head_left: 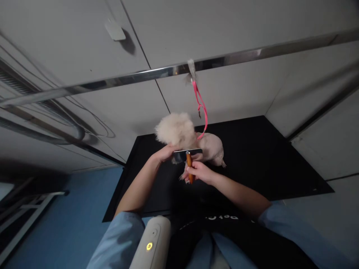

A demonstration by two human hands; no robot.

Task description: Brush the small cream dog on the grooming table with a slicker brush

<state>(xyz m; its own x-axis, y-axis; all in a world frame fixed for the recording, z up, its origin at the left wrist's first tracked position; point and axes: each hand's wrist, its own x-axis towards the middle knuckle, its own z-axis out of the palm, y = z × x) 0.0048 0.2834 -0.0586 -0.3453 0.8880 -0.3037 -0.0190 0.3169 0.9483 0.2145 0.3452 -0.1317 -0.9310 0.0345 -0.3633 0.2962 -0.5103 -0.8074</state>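
Our right fingers (193, 170) wrap the brush (189, 160); we cannot tell what our left fingers (169, 148) grip, seven o'clock of the dog's head (177, 129); let's stroke lightly.

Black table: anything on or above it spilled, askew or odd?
Nothing stands out: the dog is on the black table, the pink leash hangs below the metal bar and reaches the dog, and the right hand grips the brown-handled brush.

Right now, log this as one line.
left hand: at dog's head; right hand: gripping wooden-handled brush; dog: on black table
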